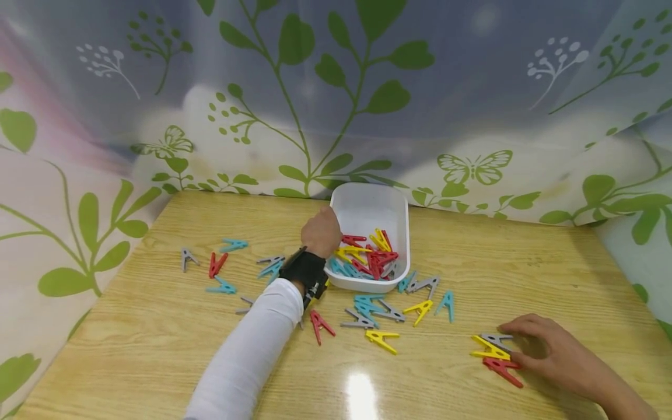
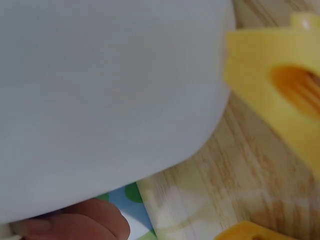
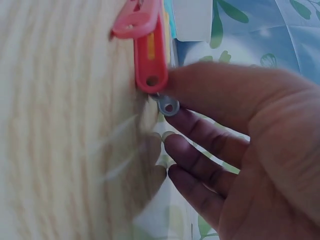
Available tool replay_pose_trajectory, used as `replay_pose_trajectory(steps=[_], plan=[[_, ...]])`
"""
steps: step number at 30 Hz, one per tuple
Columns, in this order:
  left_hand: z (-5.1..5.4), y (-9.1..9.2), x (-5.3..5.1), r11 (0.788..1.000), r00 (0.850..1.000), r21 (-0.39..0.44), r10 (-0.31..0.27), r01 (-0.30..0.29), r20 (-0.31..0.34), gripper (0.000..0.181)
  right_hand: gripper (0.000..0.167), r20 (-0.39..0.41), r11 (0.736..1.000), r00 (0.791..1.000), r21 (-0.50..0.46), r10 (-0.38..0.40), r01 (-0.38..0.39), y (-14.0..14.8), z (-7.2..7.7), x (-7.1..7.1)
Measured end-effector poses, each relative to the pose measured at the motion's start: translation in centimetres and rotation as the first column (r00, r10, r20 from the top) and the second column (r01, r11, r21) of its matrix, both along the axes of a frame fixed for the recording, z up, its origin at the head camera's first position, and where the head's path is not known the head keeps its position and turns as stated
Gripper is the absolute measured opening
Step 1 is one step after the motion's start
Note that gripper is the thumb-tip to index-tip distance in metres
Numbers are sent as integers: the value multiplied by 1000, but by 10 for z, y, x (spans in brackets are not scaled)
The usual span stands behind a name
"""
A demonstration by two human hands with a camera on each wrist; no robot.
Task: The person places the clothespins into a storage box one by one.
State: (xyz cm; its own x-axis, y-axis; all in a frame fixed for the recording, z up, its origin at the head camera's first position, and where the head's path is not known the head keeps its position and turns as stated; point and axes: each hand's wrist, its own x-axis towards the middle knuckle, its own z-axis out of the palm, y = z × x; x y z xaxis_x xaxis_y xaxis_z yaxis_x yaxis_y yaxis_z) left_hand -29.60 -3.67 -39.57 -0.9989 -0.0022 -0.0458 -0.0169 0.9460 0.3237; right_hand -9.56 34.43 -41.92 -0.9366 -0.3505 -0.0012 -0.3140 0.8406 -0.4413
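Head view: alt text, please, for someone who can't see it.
A person's left hand holds the side of a white bin partly filled with clothespins, while the right hand touches a row of gray, yellow and red ones on a wooden table. More clothespins lie scattered nearby.

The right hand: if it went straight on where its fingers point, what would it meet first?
The right hand would probably meet the gray clip or the red clip; whether it already touches either is unclear.
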Motion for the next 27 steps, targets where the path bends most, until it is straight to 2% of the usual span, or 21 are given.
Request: replay_pose_trajectory(steps=[6,9,12,15,18,22,27], plan=[[2,0,1,1000,1000,-7,10,-10,11,26,29,-24,1000,1000,18,-13,14,-2,-1,-1],[3,1,1,1000,1000,-11,20,-20,15,26,29,15,999,999,18,-37,37,-3,1,-1],[4,1,0,1000,1000,-9,14,-14,14,26,29,18,997,997,-17,-75,75,-4,5,-2],[4,0,0,1000,1000,-4,6,-6,16,27,28,-35,990,993,-81,-117,114,-10,11,-9],[4,-1,-1,1000,1000,-7,11,-11,18,27,27,-101,984,986,-134,-130,116,-27,20,-24],[4,-1,-2,1000,999,-8,25,-25,28,27,28,-157,978,981,-194,-112,81,-64,33,-53],[3,1,-1,1000,999,-4,27,-27,44,30,30,-171,963,983,-271,-64,16,-112,43,-89]])
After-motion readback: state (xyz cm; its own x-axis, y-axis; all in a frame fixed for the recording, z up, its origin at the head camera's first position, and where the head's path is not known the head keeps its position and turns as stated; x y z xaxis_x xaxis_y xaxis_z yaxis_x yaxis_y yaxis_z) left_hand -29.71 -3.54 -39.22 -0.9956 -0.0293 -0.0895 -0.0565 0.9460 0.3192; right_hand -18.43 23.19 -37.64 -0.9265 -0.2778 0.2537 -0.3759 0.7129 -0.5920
